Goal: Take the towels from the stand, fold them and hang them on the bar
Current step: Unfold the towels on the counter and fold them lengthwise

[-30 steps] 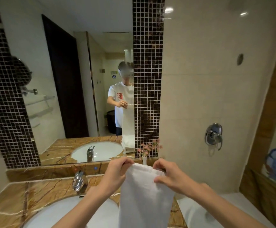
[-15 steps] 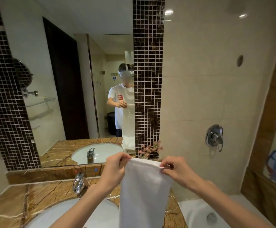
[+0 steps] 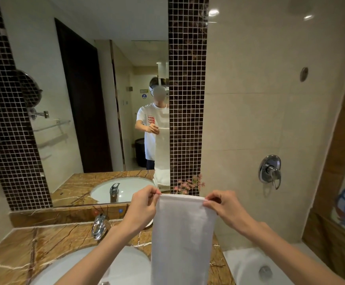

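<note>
A: The left hand and the right hand are each pinching a top corner of the towel, which is hanging at lower centre. What is the risk?

B: If one pinch is loosening, the towel is probably dropping into the sink. The faucet and the flowers are standing close behind.

One towel, two hands, one sink, one tap
</note>
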Available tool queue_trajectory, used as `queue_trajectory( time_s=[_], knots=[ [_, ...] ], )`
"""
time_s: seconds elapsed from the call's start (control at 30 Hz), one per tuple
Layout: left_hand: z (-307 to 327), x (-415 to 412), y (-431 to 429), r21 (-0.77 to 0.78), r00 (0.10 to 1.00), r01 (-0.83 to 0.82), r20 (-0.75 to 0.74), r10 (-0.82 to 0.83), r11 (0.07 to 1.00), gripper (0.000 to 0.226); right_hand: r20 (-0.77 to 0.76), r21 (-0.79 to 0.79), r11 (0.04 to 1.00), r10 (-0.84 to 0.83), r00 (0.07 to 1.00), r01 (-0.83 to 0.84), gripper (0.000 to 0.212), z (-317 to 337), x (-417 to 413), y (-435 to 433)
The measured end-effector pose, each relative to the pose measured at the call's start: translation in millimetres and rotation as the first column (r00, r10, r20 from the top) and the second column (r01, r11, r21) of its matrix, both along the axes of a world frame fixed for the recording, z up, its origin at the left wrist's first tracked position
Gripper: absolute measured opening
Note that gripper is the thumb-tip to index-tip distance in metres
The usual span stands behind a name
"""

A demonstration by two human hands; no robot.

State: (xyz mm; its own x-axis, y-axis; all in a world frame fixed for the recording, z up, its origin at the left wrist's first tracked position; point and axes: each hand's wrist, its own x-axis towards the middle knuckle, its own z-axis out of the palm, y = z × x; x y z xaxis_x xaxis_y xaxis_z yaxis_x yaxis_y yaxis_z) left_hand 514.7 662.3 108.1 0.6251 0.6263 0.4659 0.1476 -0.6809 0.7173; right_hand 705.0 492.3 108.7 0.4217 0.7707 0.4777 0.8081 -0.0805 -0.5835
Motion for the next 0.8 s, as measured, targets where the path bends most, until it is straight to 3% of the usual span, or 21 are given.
queue_trajectory(
  time_s=[0.27, 0.47, 0.67, 0.8],
  knots=[
    [5, 2, 2, -0.051, 0.999, 0.0, 0.034, 0.001, 0.999, 0.015, 0.037, 0.005, 1.0, 0.002, 0.999, -0.002, 0.03, 2, 6, -1],
    [4, 3, 2, -0.084, 0.99, -0.022, 0.137, 0.033, 0.996, 0.016, 0.017, 0.035, 0.999, 0.017, 1.0, -0.018, 0.033, 3, 9, 3],
    [1, -1, 1, 0.023, 1.0, 0.02, -0.004, -0.019, 1.0, 0.038, 0.064, 0.035, 0.999, -0.001, 0.998, -0.002, 0.05, -3, 7, 6],
    [-8, -3, 3, -0.017, 0.997, 0.035, -0.069, -0.036, 0.999, 0.02, 0.04, -0.032, 0.999, 0.008, 0.999, -0.007, 0.039, -6, 3, 7]
  ],
)
